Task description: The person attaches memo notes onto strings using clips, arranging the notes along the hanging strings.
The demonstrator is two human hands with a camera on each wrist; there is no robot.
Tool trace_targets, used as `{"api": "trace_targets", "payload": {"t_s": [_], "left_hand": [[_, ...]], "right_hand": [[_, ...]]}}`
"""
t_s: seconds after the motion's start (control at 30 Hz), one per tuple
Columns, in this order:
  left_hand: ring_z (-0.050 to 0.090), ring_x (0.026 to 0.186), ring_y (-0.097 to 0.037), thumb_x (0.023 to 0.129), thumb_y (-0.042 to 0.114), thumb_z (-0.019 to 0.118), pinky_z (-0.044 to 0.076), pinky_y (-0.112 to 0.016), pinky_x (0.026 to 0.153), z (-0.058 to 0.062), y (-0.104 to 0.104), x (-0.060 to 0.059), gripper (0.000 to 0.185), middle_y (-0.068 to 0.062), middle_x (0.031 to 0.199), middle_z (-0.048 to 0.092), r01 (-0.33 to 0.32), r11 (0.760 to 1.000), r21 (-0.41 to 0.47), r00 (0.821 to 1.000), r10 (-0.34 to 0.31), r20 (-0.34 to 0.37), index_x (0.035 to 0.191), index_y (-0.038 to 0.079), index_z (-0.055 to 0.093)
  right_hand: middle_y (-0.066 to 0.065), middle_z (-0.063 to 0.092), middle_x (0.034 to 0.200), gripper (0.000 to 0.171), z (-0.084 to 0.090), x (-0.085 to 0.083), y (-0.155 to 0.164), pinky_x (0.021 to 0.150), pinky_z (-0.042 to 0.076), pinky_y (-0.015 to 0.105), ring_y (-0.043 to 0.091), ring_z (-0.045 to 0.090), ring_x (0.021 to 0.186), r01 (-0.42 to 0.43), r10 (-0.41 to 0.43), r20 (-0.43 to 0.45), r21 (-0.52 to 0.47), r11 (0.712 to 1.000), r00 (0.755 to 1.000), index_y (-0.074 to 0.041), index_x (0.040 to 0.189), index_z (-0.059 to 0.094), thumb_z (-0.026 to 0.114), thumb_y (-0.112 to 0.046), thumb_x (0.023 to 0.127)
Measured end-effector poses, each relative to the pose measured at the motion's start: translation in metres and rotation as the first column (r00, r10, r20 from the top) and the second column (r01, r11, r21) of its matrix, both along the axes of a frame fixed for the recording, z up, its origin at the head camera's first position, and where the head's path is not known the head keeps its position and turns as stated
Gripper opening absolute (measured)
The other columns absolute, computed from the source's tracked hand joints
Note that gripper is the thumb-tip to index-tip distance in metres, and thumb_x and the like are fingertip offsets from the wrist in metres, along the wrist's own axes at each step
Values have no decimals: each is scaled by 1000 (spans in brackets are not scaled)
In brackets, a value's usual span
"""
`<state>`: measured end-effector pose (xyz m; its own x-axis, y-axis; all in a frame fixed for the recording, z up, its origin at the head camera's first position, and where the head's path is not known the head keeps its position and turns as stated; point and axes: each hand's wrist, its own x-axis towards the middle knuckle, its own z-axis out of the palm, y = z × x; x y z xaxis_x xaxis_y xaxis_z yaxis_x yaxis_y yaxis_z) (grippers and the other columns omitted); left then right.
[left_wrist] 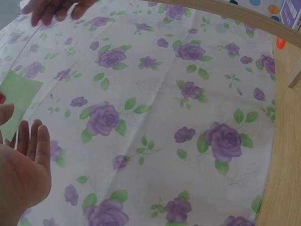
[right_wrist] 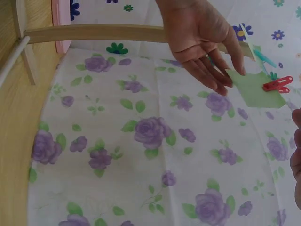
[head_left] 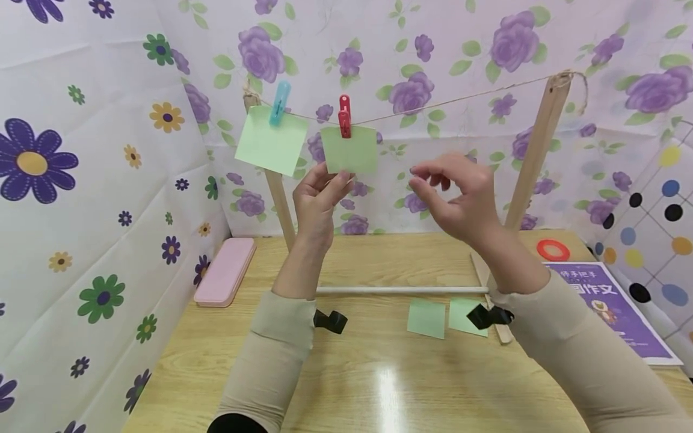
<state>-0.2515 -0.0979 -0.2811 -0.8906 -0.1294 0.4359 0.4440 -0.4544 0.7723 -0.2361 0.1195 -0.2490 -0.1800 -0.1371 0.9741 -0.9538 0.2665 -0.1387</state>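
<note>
Green note (head_left: 351, 150) under red clothespin (head_left: 344, 116)

Light wooden table (head_left: 379, 385): glossy, smooth varnish. Green paper note (head_left: 351, 150): matt. Red plastic clothes peg (head_left: 344, 117): smooth. Twine line (head_left: 460, 98): rough fibre.

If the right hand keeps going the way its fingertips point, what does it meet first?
Probably the green paper note under the red plastic clothespin: the right hand has fingertips aimed leftward at it. Depth is unclear; it could pass in front.
</note>
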Motion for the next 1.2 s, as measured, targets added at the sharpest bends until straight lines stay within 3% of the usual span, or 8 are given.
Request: {"api": "trace_targets", "payload": {"t_s": [0.27,0.4,0.5,0.63,0.73,0.9,1.1,1.2], "left_hand": [[65,88,-19,82,4,71,56,-27,83,-6,0,-4,26,-4,92,67,29,999,-40,1000,-28,12,106,3,63],[64,95,-18,82,5,72,53,-26,89,-13,-1,-5,31,-3,98,67,30,997,-77,999,-27,43,111,4,60],[63,99,-19,81,6,73,51,-28,94,-26,-1,-6,36,-4,102,66,23,993,-113,997,-14,79,114,6,60],[61,103,-21,79,8,75,50,-29,96,-54,1,-2,39,-9,109,65,32,977,-209,992,-5,128,115,8,60],[59,108,-25,78,11,76,50,-29,96,-79,6,2,41,-13,113,62,59,947,-315,987,-9,158,115,8,59],[55,114,-29,79,15,76,47,-37,101,-119,16,11,44,-13,118,61,109,866,-488,977,-4,211,118,7,59],[57,108,-16,78,27,78,45,-41,101,-162,33,25,42,4,114,63,134,769,-625,968,33,248,116,19,61],[56,109,-13,79,31,76,46,-38,100,-178,39,32,41,9,114,62,154,729,-667,969,20,245,116,23,60]], "right_hand": [[10,65,69,32,-47,5,29,49,36,20,11,48,59,16,-21,105,42,999,994,1,83,71,64,-30,88],[13,64,69,19,-59,17,43,51,38,20,15,48,58,29,-36,160,42,999,986,5,83,70,67,-14,85],[15,64,71,8,-69,28,54,53,40,19,11,49,62,66,-77,230,57,996,970,6,84,69,68,1,78],[12,65,72,12,-90,36,73,54,42,17,4,50,64,132,-146,326,66,989,934,6,85,69,68,10,74],[9,65,72,14,-110,36,90,54,42,15,3,51,62,178,-190,401,68,982,896,4,87,70,69,10,75],[1,66,75,15,-152,23,127,56,43,8,1,53,63,283,-293,486,96,954,823,-1,91,71,71,5,78],[-10,67,79,11,-186,24,159,60,46,5,-2,56,68,370,-388,566,153,916,727,-11,92,73,72,-8,82],[-13,66,80,10,-196,29,172,61,46,5,-3,57,70,381,-415,623,195,904,663,-12,94,72,71,-13,84]]}}
